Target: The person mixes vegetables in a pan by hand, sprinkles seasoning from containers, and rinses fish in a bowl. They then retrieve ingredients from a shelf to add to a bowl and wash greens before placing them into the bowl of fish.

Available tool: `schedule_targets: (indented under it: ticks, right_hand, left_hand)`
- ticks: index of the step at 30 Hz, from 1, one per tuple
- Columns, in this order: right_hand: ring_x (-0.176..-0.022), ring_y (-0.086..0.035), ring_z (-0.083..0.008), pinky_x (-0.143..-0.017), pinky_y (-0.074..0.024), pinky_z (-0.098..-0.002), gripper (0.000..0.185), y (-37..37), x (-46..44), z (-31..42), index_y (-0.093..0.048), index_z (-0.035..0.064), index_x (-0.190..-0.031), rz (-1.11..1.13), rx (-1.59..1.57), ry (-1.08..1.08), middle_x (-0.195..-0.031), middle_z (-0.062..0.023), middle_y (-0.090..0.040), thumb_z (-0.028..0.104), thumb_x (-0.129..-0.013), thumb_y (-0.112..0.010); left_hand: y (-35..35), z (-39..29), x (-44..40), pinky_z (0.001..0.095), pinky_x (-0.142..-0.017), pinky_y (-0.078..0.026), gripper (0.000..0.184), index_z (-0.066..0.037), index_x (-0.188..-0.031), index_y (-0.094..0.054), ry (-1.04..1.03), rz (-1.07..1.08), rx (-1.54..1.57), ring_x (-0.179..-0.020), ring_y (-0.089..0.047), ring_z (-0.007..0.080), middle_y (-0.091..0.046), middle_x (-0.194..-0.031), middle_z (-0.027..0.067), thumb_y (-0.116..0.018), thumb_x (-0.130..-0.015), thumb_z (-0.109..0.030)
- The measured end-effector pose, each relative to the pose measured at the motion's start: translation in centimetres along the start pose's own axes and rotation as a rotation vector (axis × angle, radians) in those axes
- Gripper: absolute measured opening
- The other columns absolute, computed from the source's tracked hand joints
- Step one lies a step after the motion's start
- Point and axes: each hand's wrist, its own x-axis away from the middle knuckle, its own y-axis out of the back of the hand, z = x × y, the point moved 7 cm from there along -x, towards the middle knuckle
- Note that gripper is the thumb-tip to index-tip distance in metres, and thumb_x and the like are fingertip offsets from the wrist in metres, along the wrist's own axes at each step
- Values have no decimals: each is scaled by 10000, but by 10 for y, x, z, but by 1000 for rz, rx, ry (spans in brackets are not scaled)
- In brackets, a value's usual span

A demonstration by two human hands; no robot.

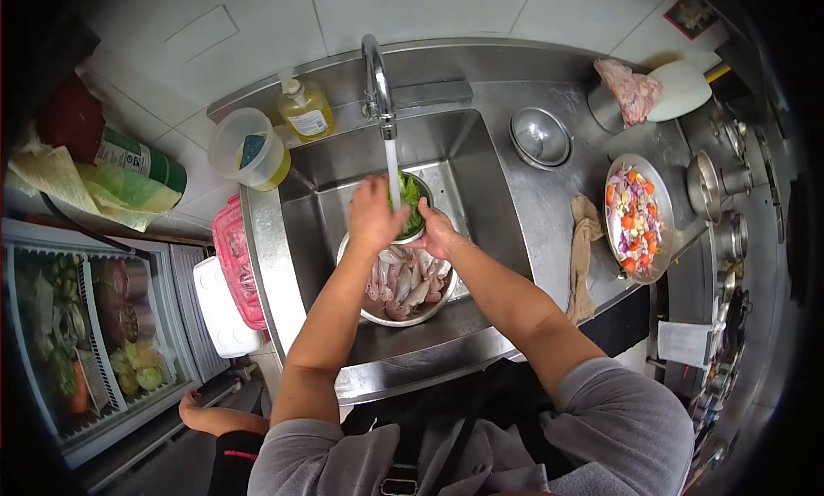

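Water runs from the tap [378,84] into a small metal bowl of green leaves [410,197] over the sink [322,166]. My right hand [439,232] is closed on the rim of that bowl at its right side. At the left, my left hand [374,214] is at the leaves and the stream, its fingers smeared by motion. Directly below, a larger metal bowl [388,321] holds several pale, pinkish pieces that look like fish or squid [408,281].
Soap bottle [307,110] and plastic tub [249,148] stand behind left. Rightward are empty bowls [541,137], a brown cloth [585,256], a platter of chopped vegetables [635,217] and raw meat [631,93]. A co-worker's arm [223,419] shows beside an open fridge [103,333].
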Motion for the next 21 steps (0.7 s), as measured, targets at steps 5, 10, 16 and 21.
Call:
schedule_targets:
  ticks: [5,10,16,21]
  right_hand:
    - [-1236,-514,-387,-882,-549,-569,735,9,-5,-12,-215,95,-1498,-104,97,73,-1499,-186,-328,580,-981,-411]
    - [-1245,-498,-344,-764,-600,-508,728,0,4,-7,-188,142,-1521,-57,173,97,-1470,-175,-357,574,-982,-422]
    - [-1051,-598,-266,-677,-620,-425,653,-10,1,-18,-354,13,-1375,-139,201,72,-1266,-128,-510,530,-988,-457]
    - [-1106,-580,-277,-732,-612,-452,599,-14,2,-19,-394,37,-1363,-74,8,92,-1326,-142,-483,517,-1004,-426]
  left_hand:
    - [-52,-10,0,516,-1099,-335,836,-258,-1482,-332,-207,161,-413,-1352,-371,405,-320,-1505,225,-751,-761,-309]
    - [-45,-1,0,480,-1078,-378,749,-265,-1453,-383,-139,300,-152,-1308,-430,414,-349,-1475,229,-722,-788,-327]
    - [-48,10,-14,540,-970,-411,569,-218,-1334,-509,163,206,-200,-1193,-528,396,-513,-1249,192,-661,-832,-439]
    - [-48,11,-17,476,-919,-458,448,-134,-1178,-571,51,102,-46,-1106,-587,360,-576,-1172,144,-727,-800,-317]
